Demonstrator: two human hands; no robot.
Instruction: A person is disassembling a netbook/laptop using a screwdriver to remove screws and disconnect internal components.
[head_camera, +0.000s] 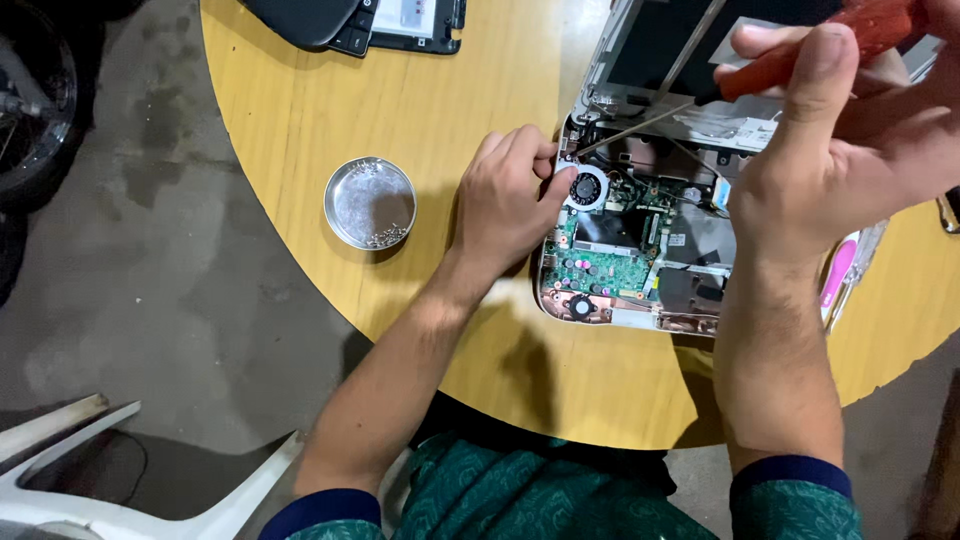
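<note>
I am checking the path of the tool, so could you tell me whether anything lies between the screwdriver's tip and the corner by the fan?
Nothing visible blocks it. The screwdriver in the right hand slants to the corner beside the fan; the left hand's fingers rest alongside.

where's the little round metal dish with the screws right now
In the head view, the small round silver metal dish sits on the round wooden table, left of the left hand and the opened laptop, below the black cover.
</note>
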